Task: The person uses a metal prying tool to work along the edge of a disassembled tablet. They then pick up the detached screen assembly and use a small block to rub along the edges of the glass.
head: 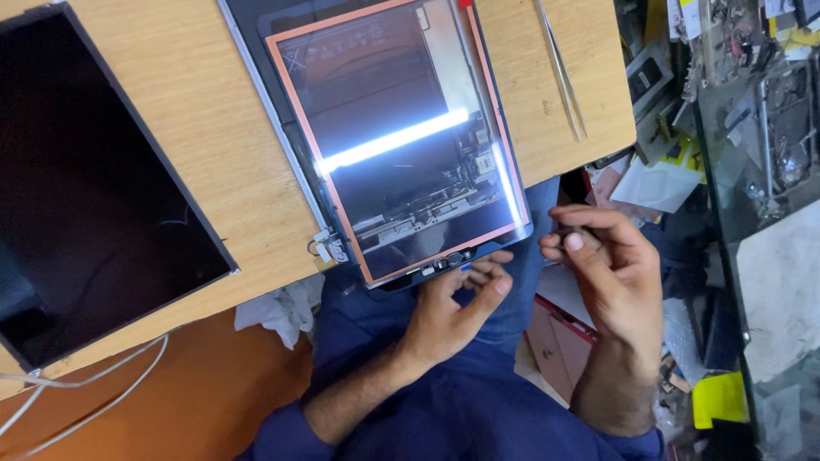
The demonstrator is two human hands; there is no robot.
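Electronics repair workshop.
An opened tablet [401, 145] and a loose screen [94, 179] lie on a wooden bench [213, 111] with tweezers [564, 72]; cluttered parts [735, 51] alongside.

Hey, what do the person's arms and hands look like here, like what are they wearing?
Both forearms are bare, with dark blue sleeves pushed up near the elbows. The left hand and the right hand wear no gloves, and no rings, watch or bracelet show in this view. The fingernails are short and plain.
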